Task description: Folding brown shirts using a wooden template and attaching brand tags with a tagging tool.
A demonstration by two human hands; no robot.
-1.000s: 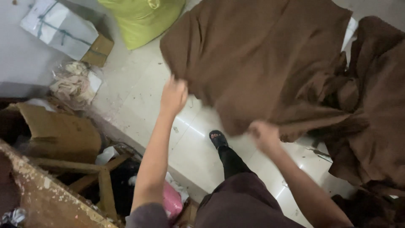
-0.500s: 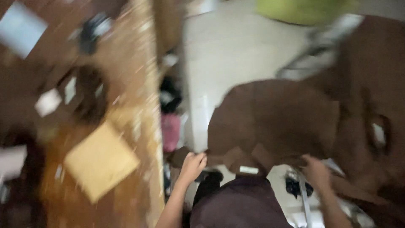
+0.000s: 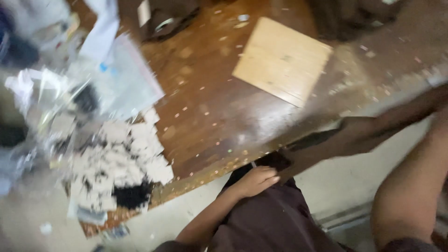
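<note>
Left hand (image 3: 255,181) grips brown cloth (image 3: 354,135) at the tabletop (image 3: 219,116) edge; right hand hidden, grip unknowable; cloth not yet laid flat.

A table (image 3: 219,116) fills the upper part of the view, with a board (image 3: 282,59) lying flat on it toward the far right and a plastic bag (image 3: 123,81) to the board's left, near the table's left side. Below the bag, a heap of card pieces (image 3: 116,163) lies on the near left corner. Just in front of the table's near edge, the left hand (image 3: 256,179) grips the end of a cloth (image 3: 354,135), which stretches right along that edge, and a forearm (image 3: 410,186) is at lower right.
</note>
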